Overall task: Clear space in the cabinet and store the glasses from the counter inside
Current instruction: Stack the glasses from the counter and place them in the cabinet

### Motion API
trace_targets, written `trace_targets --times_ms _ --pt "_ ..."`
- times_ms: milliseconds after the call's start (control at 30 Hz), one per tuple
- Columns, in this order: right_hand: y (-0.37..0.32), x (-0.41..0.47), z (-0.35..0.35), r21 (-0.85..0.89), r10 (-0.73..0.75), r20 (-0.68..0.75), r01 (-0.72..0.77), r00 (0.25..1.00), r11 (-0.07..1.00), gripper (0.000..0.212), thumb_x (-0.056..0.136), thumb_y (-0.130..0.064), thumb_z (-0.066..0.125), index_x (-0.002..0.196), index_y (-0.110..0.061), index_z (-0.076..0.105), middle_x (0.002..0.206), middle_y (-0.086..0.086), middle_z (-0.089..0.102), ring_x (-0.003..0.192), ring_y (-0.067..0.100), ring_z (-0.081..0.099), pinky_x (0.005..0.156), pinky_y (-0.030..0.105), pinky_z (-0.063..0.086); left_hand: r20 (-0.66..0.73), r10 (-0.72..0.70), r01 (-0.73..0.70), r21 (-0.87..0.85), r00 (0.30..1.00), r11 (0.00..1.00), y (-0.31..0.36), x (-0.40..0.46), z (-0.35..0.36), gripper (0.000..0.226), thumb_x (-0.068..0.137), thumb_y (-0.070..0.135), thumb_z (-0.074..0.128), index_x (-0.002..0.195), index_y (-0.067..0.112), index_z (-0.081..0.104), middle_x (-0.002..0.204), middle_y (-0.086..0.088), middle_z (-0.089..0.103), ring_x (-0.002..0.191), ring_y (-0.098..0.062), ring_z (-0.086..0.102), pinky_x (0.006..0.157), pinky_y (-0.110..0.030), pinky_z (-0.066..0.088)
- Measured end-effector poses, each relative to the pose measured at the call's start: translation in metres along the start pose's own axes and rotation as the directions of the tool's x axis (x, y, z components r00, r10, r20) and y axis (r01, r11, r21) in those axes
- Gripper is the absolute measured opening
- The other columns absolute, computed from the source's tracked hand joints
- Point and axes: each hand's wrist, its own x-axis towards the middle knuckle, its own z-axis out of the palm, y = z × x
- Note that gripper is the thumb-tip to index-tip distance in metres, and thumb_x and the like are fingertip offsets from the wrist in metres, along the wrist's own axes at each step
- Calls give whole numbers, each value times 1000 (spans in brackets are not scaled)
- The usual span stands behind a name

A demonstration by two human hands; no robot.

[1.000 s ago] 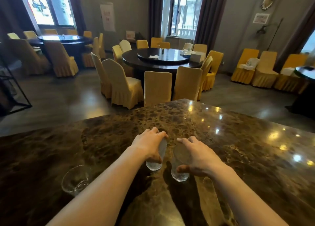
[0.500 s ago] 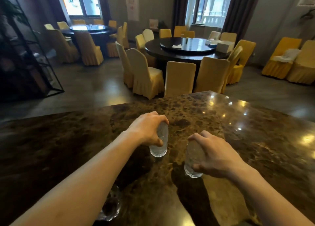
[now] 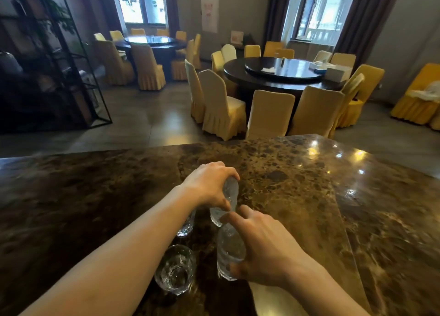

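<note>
Dining tables (image 3: 283, 71) are filling the room beyond your marble worktop (image 3: 297, 172). Your left hand (image 3: 208, 184) and right hand (image 3: 264, 246) are each wrapping a grip around a glass (image 3: 225, 203) mid-worktop; two more (image 3: 175, 269) are standing near its front edge.

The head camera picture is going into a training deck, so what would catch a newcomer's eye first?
Two bare hands at centre foreground: the left hand grips a clear glass, and the right hand grips another glass nearer the camera. Both are over the glossy brown marble counter, where an empty tumbler stands beside the left forearm. Beyond is a dining room with yellow-covered chairs around a dark round table.
</note>
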Motion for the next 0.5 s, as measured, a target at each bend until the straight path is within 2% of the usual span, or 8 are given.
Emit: trace_targets --times_ms 100,233,367,500 --pt "-4 -2 3 3 -1 23 1 1000 1000 90 66 -54 81 141 -37 34 126 -4 48 106 19 52 85 34 53 -5 3 -3 -16 1000 1000 3 0 5 78 62 44 90 131 41 53 121 10 51 115 -16 50 88 -31 49" --pt "-6 -4 7 9 -2 29 2 1000 1000 90 68 -52 80 143 -34 34 137 -2 45 112 21 51 90 37 53 8 0 0 -12 1000 1000 6 -1 10 78 64 44 90 132 41 52 122 9 52 118 -17 49 95 -38 51" --pt "-4 -5 10 18 -2 24 1 1000 1000 90 70 -50 81 144 -35 33 140 -2 43 113 21 50 90 34 51 18 -7 8 -11 1000 1000 8 -1 11 78 65 44 89 132 41 52 123 8 51 119 -18 49 96 -40 51" --pt "-2 -5 14 12 3 25 -4 1000 1000 89 69 -52 80 143 -35 33 138 -2 43 112 22 51 89 36 52 18 -18 18 -8 1000 1000 10 0 11 77 66 42 89 134 40 52 125 8 51 120 -18 48 97 -42 51"
